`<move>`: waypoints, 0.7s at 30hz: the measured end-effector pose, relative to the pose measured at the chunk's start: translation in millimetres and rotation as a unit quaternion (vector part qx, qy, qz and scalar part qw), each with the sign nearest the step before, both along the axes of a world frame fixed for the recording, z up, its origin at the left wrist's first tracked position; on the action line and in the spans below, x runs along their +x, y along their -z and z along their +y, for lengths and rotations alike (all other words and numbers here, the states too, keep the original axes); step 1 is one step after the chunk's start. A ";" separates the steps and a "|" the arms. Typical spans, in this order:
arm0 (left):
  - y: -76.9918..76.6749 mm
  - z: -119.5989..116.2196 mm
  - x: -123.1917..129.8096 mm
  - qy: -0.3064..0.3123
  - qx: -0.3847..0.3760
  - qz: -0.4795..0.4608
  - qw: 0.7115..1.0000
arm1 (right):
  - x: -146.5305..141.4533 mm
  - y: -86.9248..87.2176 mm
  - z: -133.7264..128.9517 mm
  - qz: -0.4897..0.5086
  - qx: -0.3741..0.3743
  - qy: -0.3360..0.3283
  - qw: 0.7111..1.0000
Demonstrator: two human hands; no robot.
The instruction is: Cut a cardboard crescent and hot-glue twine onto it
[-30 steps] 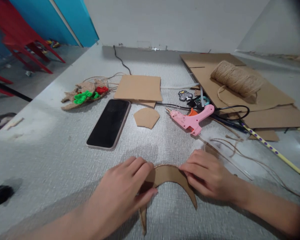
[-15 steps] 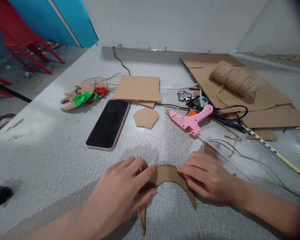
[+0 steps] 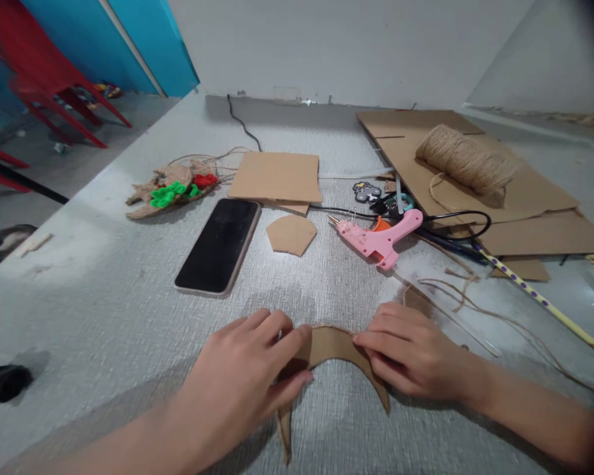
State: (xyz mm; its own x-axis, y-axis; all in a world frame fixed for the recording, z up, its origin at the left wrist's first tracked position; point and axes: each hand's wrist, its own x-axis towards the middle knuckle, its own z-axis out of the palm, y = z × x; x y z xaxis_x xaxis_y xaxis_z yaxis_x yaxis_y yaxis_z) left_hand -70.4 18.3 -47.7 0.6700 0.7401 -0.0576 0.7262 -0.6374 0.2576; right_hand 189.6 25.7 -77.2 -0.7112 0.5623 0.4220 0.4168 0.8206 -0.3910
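Note:
A crescent-shaped piece of cardboard (image 3: 332, 344) lies on the table with its points toward me and a strand of twine along its outer edge. My left hand (image 3: 250, 363) grips its left part, thumb on the inner side and fingers over the outer edge. On the right part, my right hand (image 3: 413, 349) pinches the outer edge with thumb and forefinger. Beyond the hands rest a pink glue gun (image 3: 376, 237), a small cut cardboard piece (image 3: 292, 235) and a phone (image 3: 218, 247).
A spool of twine (image 3: 465, 158) sits on cardboard sheets (image 3: 539, 231) at the back right. A twine-covered craft (image 3: 171, 191) with green and red bits lies at the left, near a cardboard square (image 3: 276, 176). A dotted pencil (image 3: 544, 300) and loose twine lie at right.
The view has shifted slightly, so things on the table appear a little further right. Both hands keep their hold on the cardboard crescent.

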 end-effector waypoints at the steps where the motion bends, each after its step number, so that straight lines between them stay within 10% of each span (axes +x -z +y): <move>1: 0.5 0.0 -0.1 0.001 0.006 0.000 1.000 | -0.2 0.0 0.2 0.000 -0.001 0.000 1.000; 21: 6.8 16.4 -2.2 0.113 -0.011 -0.037 0.993 | 0.7 1.6 -2.2 -0.039 -0.048 0.010 0.998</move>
State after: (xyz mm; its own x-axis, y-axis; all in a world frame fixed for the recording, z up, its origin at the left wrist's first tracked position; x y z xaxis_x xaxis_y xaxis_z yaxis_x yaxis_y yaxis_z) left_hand -72.7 34.7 -54.6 0.8219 0.5693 -0.0174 0.5439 -0.7755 0.3204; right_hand 190.4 23.6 -78.8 -0.7280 0.6116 0.3096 0.4642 0.7722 -0.4339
